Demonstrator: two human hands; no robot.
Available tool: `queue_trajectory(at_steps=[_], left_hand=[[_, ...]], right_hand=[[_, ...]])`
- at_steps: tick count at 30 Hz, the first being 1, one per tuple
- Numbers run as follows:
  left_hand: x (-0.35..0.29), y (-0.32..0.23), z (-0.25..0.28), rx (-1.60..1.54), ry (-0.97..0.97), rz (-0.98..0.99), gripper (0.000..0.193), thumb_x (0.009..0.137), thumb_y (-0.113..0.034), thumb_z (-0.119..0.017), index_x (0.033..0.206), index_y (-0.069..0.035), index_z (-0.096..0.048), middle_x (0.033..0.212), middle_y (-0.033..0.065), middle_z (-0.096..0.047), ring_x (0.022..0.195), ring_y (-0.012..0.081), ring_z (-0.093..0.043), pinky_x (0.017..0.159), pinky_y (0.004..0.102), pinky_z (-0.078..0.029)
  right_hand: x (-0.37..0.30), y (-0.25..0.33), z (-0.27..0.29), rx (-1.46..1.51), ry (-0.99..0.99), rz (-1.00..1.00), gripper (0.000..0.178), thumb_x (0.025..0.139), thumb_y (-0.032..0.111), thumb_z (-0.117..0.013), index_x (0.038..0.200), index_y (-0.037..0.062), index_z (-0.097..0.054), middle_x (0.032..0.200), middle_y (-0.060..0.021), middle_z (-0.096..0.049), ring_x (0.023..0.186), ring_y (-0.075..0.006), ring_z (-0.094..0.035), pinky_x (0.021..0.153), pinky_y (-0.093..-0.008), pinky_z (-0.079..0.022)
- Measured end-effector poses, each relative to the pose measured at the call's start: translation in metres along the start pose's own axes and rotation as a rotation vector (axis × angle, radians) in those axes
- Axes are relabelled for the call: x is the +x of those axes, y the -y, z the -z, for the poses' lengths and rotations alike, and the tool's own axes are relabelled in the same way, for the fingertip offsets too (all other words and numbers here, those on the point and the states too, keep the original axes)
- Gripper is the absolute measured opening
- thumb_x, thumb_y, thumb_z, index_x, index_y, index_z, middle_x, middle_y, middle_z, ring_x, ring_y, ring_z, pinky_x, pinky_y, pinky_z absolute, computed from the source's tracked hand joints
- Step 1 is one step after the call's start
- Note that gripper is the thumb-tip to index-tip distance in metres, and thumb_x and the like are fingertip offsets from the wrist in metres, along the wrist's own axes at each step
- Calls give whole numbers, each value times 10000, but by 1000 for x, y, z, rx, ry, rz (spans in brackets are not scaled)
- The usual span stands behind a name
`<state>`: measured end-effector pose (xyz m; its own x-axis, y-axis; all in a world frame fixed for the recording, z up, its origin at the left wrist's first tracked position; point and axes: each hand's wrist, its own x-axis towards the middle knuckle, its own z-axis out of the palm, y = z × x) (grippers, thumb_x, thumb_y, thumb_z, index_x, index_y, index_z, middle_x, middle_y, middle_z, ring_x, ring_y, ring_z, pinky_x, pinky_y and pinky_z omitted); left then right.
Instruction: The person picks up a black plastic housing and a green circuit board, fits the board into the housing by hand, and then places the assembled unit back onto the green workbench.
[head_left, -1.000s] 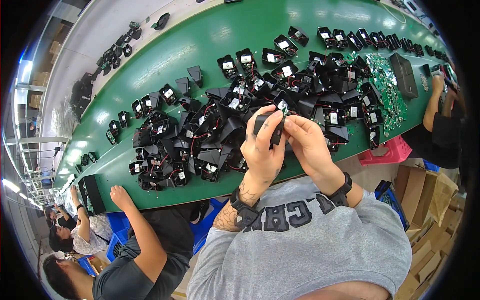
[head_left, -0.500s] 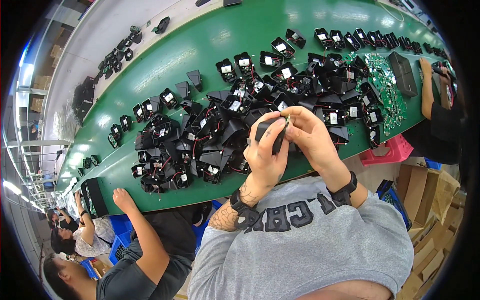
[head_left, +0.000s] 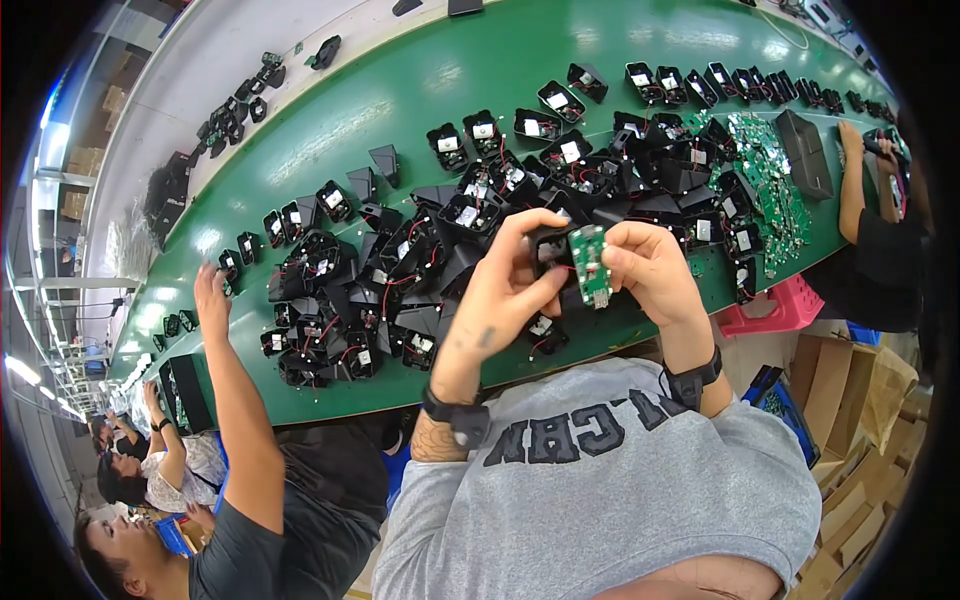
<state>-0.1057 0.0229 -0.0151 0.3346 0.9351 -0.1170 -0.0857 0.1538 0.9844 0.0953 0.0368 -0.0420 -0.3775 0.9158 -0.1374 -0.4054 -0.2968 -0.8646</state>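
A small black plastic housing (head_left: 549,247) sits in my left hand (head_left: 508,285), its fingers and thumb wrapped around the sides. Between the thumb and fingers of my right hand (head_left: 650,272) is a green circuit board (head_left: 592,262), its component side facing up, with a metal connector at the lower end. The board is held right beside the housing's opening, overlapping its edge in view. A bit of red wire shows near the two parts. Below both hands lies a pile of black housings (head_left: 410,245) with white parts and red wires inside.
Loose green circuit boards (head_left: 765,185) are heaped at the right, beside a dark tray (head_left: 803,150). Rows of housings (head_left: 720,80) stand along the far side of the green table (head_left: 440,75). At the left, a co-worker's arm (head_left: 240,400) reaches over the table. A pink stool (head_left: 775,308) stands at right.
My hands have turned and moved apart; the board's face now shows, where before it was edge-on at the housing. The co-worker on the left has stretched an arm farther across the table.
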Motion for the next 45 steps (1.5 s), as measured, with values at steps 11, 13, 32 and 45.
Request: queue_trajectory(at_steps=[11,13,32,45], left_hand=[[-3,14,-20,-193,-71,-68,552,872,25,-509,1368,-148,-341,1044,50,-559,797,80,-546,646,215,-460],[-5,14,-24,-106,-102,-88,568,881,6,-525,1382,-156,-313,1041,29,-542,775,60,-516,627,198,-436],[-6,23,-22,627,-130,-826,422,678,109,-566,1054,-75,-624,1001,171,-621,832,336,-635,649,363,-511],[-95,-23,292,557,-936,-233,506,858,-100,-625,1302,-158,-390,1116,87,-565,873,147,-588,632,239,-468]], right_hand=[[2,9,-28,-423,-274,247,179,786,27,-711,930,4,-607,758,-29,-651,646,-61,-604,573,-184,-464],[2,15,-28,-590,-230,130,236,765,29,-726,945,5,-575,772,-19,-655,696,-66,-612,625,-196,-476],[0,13,-25,-550,243,632,380,707,25,-723,1078,11,-640,1059,-151,-659,1006,-291,-633,854,-352,-503],[-9,124,267,-1475,-820,200,334,845,225,-643,1044,-42,-646,889,-135,-687,826,-158,-635,761,-282,-477]])
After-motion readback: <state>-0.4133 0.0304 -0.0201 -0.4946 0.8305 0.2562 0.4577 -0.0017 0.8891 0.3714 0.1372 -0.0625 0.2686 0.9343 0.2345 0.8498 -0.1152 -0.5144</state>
